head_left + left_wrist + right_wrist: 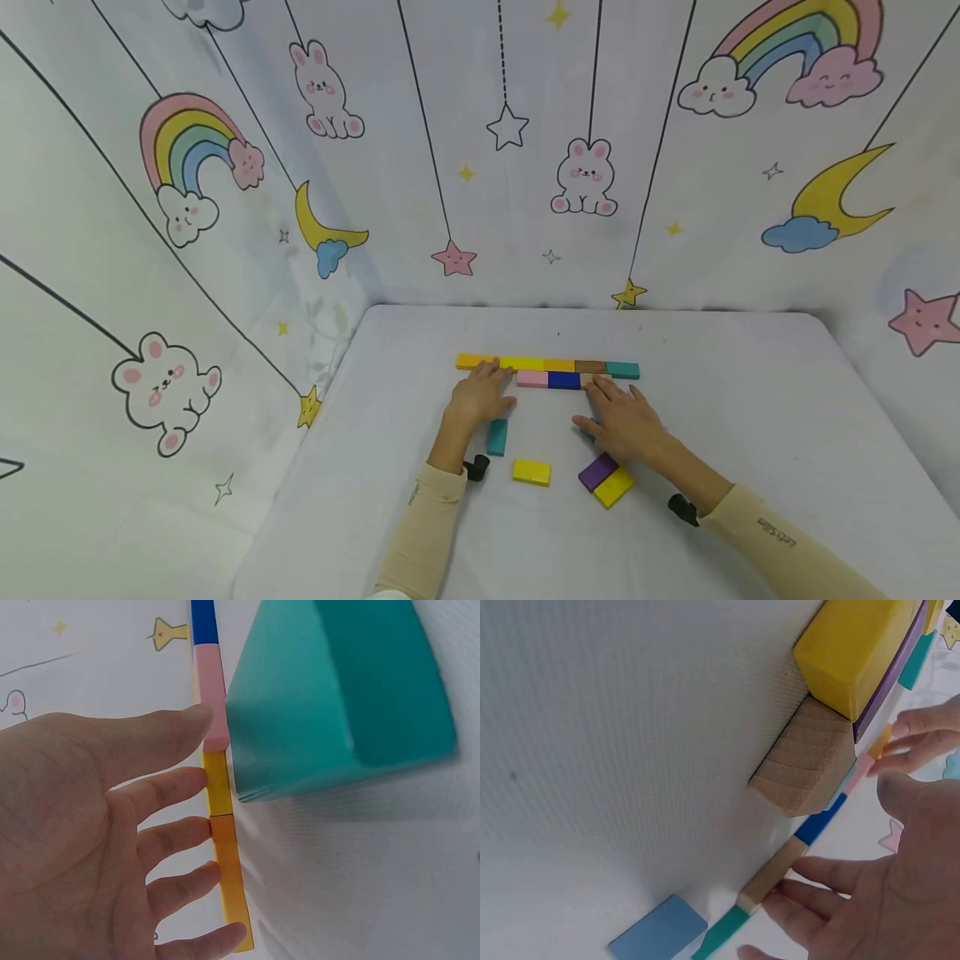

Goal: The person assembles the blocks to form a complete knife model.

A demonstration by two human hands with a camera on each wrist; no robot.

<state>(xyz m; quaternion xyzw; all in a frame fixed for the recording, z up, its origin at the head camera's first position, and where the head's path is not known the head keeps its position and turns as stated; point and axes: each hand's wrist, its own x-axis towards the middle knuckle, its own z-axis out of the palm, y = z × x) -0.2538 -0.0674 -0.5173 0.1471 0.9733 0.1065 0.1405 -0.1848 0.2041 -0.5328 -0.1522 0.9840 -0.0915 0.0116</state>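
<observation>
Pale wood block (771,874), oblong, flat-sided | multicoloured row (529,364) | left fingers (176,836), right fingers (832,873) nearly straight, touching row, gripping nothing

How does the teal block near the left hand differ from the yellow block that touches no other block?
The teal block is blue-green, the yellow block bright yellow. The teal block's long side points away from the person; the yellow block's runs crosswise. The teal block is nearer the left hand than the yellow block. Both lie on the white surface.
</observation>
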